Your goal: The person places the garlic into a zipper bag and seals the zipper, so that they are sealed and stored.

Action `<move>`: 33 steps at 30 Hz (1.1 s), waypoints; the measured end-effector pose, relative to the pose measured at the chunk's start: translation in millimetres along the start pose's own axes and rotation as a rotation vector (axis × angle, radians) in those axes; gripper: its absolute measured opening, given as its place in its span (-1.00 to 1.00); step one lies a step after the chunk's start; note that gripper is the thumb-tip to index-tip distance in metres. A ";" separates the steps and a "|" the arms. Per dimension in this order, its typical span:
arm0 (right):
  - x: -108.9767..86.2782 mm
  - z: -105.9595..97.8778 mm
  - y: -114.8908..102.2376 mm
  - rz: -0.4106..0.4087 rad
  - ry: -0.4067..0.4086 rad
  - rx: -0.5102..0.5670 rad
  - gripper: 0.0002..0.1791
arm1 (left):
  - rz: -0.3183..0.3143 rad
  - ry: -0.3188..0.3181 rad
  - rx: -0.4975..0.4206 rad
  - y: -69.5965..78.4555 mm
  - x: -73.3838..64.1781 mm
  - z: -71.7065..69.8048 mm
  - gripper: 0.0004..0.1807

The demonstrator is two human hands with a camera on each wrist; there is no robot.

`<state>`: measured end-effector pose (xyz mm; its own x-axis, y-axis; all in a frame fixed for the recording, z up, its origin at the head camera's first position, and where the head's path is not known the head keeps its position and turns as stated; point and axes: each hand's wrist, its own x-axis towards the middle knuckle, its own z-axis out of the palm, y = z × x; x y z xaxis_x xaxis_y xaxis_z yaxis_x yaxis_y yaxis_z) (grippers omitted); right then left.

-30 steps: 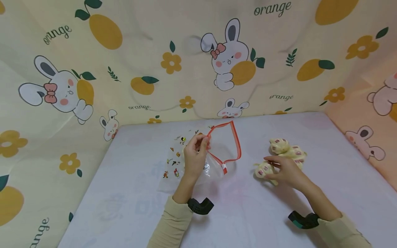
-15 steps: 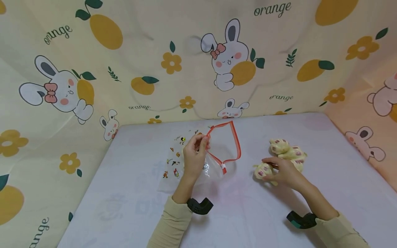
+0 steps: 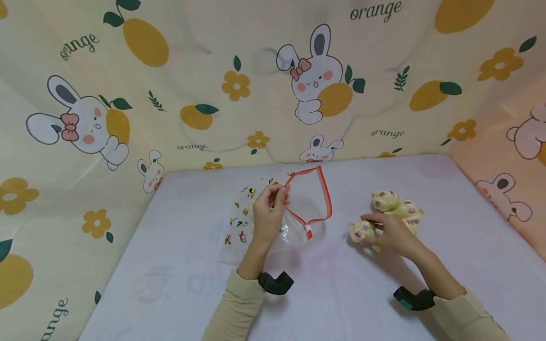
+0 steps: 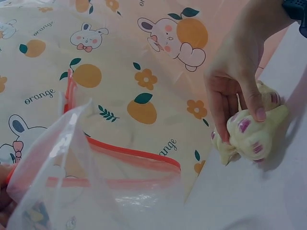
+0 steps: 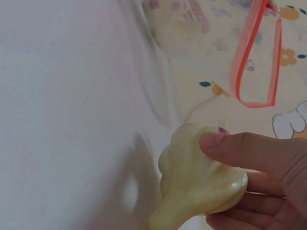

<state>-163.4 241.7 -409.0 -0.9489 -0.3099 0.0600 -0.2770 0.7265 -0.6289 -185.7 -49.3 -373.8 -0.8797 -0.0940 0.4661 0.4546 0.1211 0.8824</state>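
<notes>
My left hand (image 3: 268, 215) pinches the orange zip edge of a clear zip bag (image 3: 294, 232) printed with small cartoon figures. Its mouth gapes toward the right. In the right wrist view, a pale thing with purple marks (image 5: 168, 24) shows through the bag's plastic. A pale yellow garlic bulb (image 3: 360, 231) with purple patches is gripped between thumb and fingers of my right hand (image 3: 396, 236). Its smooth back and stem end (image 5: 192, 177) face the right wrist camera. Just behind that hand lie several more garlic bulbs (image 3: 386, 201), partly hidden by it.
A white cloth (image 3: 170, 265) covers the table. Behind it rises a cream backdrop (image 3: 264, 42) with rabbits and oranges, and a peach-toned side panel (image 3: 503, 156) borders the right. Black wrist cameras (image 3: 276, 283) sit on both wrists.
My right hand first shifts slightly left and takes a closer grip on the near garlic bulb, which now sits a touch higher in view. The left hand and bag stay put.
</notes>
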 end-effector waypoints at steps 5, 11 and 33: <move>2.9 -4.4 -3.0 -0.010 0.010 0.008 -0.38 | 0.000 -0.003 0.002 -0.9 -1.0 0.6 -0.73; 8.1 -9.6 -7.5 -0.014 0.028 0.009 -0.39 | 0.000 0.000 0.021 -0.3 -1.8 0.6 -0.74; 26.1 -23.6 -39.0 -0.032 0.129 0.072 -0.35 | -0.006 -0.011 0.011 -2.1 -1.5 1.8 -0.74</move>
<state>-180.9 219.7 -364.6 -0.9526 -0.2475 0.1767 -0.3001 0.6704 -0.6786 -185.6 -47.5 -376.4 -0.8838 -0.0839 0.4603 0.4480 0.1319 0.8843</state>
